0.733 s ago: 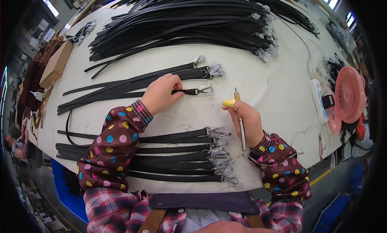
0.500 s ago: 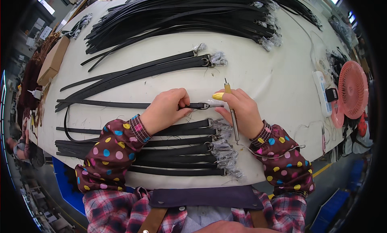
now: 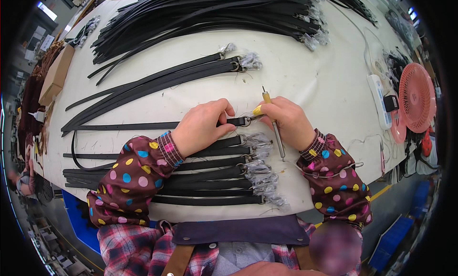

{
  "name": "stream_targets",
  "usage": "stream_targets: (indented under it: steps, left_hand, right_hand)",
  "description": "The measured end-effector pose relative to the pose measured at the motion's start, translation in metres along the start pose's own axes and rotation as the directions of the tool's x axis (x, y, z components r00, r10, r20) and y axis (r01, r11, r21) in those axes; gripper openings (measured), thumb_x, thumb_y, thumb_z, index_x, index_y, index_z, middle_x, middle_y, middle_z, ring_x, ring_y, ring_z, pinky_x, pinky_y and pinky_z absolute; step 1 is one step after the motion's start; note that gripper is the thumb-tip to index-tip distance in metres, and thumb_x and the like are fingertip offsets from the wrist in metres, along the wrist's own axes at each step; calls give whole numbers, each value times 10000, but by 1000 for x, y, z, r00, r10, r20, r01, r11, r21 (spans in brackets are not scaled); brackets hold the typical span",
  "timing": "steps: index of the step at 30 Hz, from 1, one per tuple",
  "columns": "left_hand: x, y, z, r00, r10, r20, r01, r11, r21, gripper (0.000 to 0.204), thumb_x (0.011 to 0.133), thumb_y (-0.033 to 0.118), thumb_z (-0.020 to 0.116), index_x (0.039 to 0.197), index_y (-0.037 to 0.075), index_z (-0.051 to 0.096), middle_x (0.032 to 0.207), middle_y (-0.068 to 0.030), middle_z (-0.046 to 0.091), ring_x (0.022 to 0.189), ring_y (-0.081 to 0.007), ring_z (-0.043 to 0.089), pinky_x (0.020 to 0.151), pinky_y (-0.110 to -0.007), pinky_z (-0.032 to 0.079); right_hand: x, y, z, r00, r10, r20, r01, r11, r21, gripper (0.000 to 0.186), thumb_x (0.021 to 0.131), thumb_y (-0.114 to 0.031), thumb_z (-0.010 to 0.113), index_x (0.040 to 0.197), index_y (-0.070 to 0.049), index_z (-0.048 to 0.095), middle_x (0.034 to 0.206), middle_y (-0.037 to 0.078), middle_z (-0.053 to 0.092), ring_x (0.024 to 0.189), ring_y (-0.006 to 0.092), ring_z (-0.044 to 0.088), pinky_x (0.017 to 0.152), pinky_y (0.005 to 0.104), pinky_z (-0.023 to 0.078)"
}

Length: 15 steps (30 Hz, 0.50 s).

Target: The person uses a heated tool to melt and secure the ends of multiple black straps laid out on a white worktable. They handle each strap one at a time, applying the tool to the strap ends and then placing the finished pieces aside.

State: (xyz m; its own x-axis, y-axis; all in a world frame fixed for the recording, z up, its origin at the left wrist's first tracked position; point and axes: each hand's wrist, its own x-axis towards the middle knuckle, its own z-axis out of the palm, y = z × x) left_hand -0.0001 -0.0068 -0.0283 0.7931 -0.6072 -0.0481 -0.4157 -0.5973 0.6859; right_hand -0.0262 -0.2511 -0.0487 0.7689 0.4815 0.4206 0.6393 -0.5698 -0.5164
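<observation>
The black strap (image 3: 129,127) in use lies just left of centre in the frame, running level from the left into the grip of the left hand (image 3: 202,123), whose thumb and forefinger are pinched on it close to its end. The metal ring (image 3: 246,121) of that end juts out to the right of those fingertips, toward the right hand (image 3: 288,123). The right hand's grip is closed around a pen-like tool (image 3: 277,135), thin tip upward, while its yellow fingertip cover (image 3: 257,110) meets the metal just beyond the ring; how firmly it grips there cannot be told. Compared with the earliest frame, the strap has come down from beside the upper straps (image 3: 191,77) to just above the lower row of straps (image 3: 219,185), and the right hand, then well apart from the metal end, is now at it. All this is over the pale tabletop (image 3: 329,99). The white card (image 3: 47,42) at the upper left and the mark on the pink fan (image 3: 418,98) at the right are too small to read.
</observation>
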Motion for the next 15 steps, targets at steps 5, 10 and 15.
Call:
stream_targets:
  steps: [5, 10, 15]
  left_hand:
    - [7, 4, 0, 996, -44, 77, 56, 985, -161, 261, 785, 103, 761, 983, 43, 602, 719, -10, 587, 554, -93, 510, 538, -255, 428]
    - [10, 3, -3, 991, -50, 126, 71, 983, -171, 233, 804, 92, 745, 980, 43, 600, 709, 1, 575, 530, -62, 487, 512, -238, 408]
    - [11, 5, -5, 975, -122, 186, 169, 951, -259, 144, 873, 103, 690, 949, 40, 584, 705, 7, 571, 551, -43, 511, 513, -214, 433]
  right_hand:
    - [-2, 0, -2, 1000, -16, -1, 16, 1000, 12, 236, 769, -2, 706, 981, -42, 611, 845, 97, 603, 765, 282, 575, 660, 368, 479]
    - [-1, -7, -16, 1000, 15, -13, -15, 1000, 21, 221, 813, -9, 694, 1017, -36, 616, 849, 104, 624, 785, 277, 588, 683, 351, 486]
    - [2, -22, -9, 990, 131, -49, -109, 941, 320, 248, 895, -110, 666, 1117, -9, 622, 863, 76, 650, 814, 217, 584, 732, 315, 474]
